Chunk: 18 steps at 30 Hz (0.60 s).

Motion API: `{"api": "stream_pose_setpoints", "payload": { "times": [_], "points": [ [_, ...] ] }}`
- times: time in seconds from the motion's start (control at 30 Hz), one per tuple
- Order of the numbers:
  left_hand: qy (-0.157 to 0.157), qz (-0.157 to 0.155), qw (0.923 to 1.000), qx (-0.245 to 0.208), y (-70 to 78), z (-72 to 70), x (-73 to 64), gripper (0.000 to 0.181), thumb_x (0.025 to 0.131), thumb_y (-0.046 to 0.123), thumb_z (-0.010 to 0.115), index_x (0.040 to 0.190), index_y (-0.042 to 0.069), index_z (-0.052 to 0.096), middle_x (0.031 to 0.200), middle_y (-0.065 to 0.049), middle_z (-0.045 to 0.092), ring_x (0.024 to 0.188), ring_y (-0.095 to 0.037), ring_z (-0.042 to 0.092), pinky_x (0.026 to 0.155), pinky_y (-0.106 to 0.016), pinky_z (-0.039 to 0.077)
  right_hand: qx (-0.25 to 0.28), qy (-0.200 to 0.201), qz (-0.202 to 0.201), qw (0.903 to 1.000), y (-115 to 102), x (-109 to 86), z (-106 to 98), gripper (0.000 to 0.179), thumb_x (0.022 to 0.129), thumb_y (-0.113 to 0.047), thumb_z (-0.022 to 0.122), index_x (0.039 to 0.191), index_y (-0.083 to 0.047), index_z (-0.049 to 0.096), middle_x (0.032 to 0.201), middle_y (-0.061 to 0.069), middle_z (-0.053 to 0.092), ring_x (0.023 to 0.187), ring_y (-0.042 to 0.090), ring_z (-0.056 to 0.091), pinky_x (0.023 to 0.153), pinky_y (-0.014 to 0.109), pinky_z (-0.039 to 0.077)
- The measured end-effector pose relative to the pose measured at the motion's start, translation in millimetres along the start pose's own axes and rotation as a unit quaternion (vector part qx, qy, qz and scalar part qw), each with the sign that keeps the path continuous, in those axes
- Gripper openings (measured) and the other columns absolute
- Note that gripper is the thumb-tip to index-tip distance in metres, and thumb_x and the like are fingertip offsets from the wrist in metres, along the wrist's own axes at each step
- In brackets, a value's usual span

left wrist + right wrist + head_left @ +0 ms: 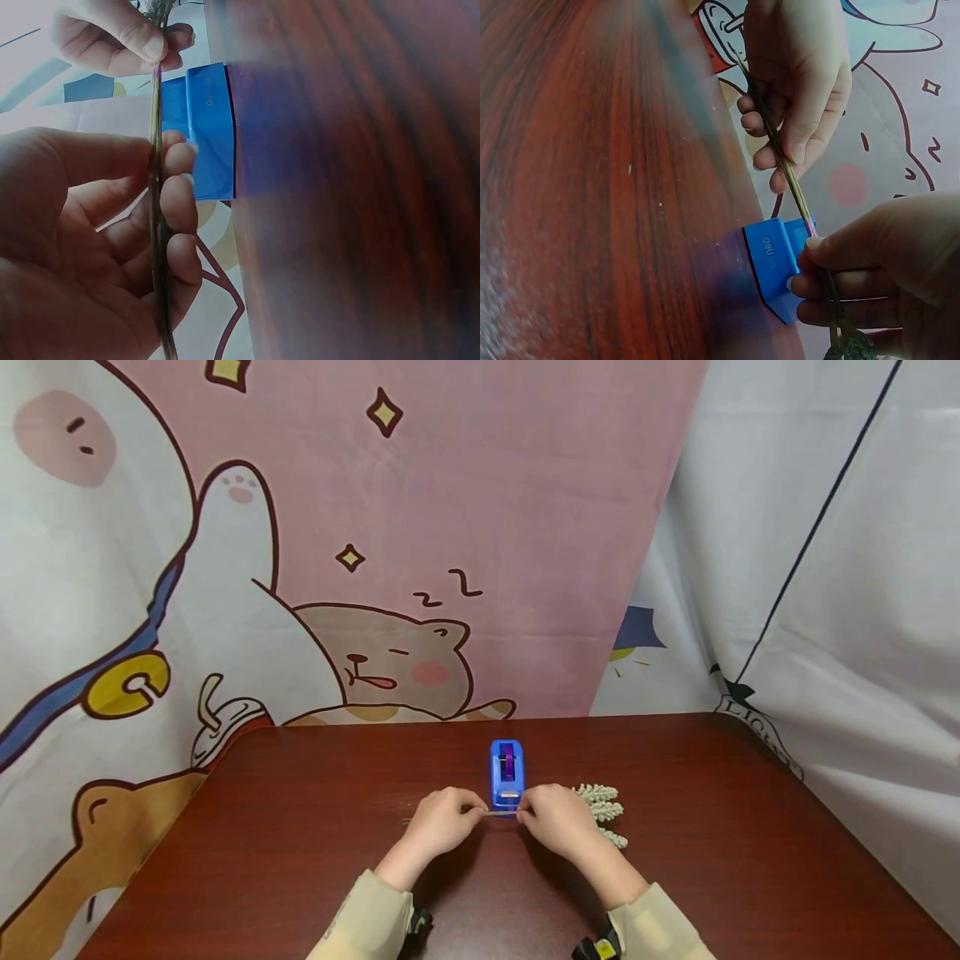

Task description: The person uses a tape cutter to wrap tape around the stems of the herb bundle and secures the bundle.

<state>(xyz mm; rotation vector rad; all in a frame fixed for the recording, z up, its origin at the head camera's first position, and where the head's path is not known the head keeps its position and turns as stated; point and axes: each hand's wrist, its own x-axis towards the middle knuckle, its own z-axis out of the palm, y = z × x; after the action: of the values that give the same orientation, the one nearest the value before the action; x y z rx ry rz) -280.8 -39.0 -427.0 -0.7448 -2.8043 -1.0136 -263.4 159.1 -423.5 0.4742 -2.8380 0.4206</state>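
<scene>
A thin bundle of dried flower stems (156, 202) stretches between both hands. My left hand (442, 818) holds the lower stems between thumb and curled fingers. Nearer the flower heads, my right hand (558, 817) pinches the same bundle. Pale green, knobbly flower heads (606, 811) stick out past the right hand. A small band of purple tape (811, 227) shows on the stems beside the right thumb; how far it wraps round is hidden. Just beyond the hands stands a blue tape dispenser (497, 777) with a purple roll (507, 762) in it.
The brown wood-grain table (315, 852) lies beneath the hands. A few thin pale bits lie left of the left hand. A cartoon-printed cloth (525, 527) hangs behind the table, and white cloth (847, 568) hangs along the right side.
</scene>
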Motion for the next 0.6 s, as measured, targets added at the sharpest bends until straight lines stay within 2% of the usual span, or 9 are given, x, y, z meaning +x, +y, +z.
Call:
{"api": "stream_pose_setpoints", "payload": {
  "times": [0.1,0.23,0.6],
  "points": [
    [-0.015,-0.011,0.9998,-0.004,0.2,0.7,0.5,0.013,0.091,0.013,0.064,0.088,0.009,0.076,0.072,0.006,0.066,0.067,-0.010,0.056,0.064,-0.032,0.045,0.002,0.002,-0.001,1.0000,0.5,0.0,1.3,0.013,0.080,-0.015,0.077,0.070,-0.016,0.068,0.069,-0.007,0.062,0.062,0.011,0.057,0.058,0.034,0.050],
    [-0.024,-0.014,0.9996,-0.006,-0.2,1.5,0.9,0.016,0.092,0.011,0.062,0.081,0.008,0.074,0.064,0.008,0.062,0.061,-0.007,0.053,0.061,-0.029,0.043,-0.002,0.006,0.001,1.0000,-0.3,0.1,1.7,0.012,0.080,-0.015,0.077,0.071,-0.016,0.069,0.071,-0.006,0.063,0.063,0.012,0.059,0.059,0.034,0.050],
    [-0.013,-0.008,0.9998,-0.013,0.6,-0.8,1.5,0.015,0.092,0.012,0.064,0.080,0.010,0.072,0.068,0.006,0.062,0.062,-0.008,0.052,0.060,-0.029,0.041,-0.009,0.026,0.008,0.9996,-7.4,-1.2,-5.7,0.008,0.081,-0.012,0.073,0.074,-0.012,0.072,0.071,-0.003,0.065,0.061,0.011,0.058,0.055,0.033,0.050]
  ]
}}
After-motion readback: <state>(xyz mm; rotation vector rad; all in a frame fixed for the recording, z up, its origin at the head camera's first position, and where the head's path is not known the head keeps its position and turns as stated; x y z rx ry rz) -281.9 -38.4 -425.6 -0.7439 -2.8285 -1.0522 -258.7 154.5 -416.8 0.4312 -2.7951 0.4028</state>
